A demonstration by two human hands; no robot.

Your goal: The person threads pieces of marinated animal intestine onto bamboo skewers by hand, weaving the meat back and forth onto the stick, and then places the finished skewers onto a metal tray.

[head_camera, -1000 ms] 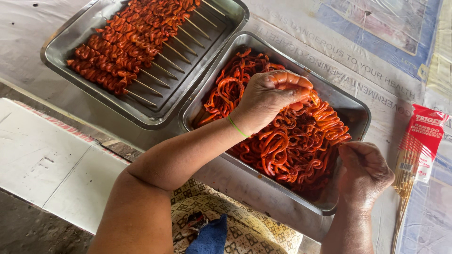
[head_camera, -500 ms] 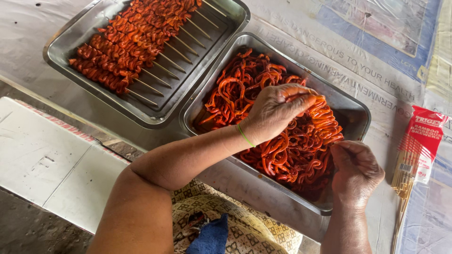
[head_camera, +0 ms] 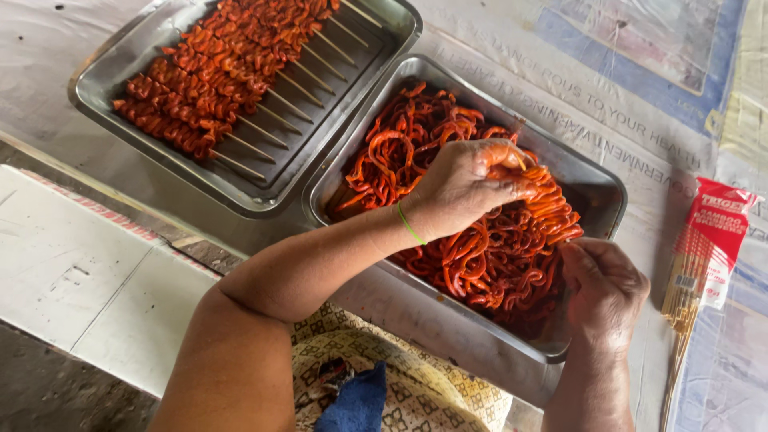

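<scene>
Marinated orange strips, heaped in the nearer steel tray on the counter: left hand fingers pinch folded strips, right hand fingers closed on a half-hidden skewer; best threaded with folds tight and the stick steady.

I see a table covered with printed plastic sheeting. Two steel trays sit on it touching: the far tray and the near tray. A skewer packet lies right.
</scene>
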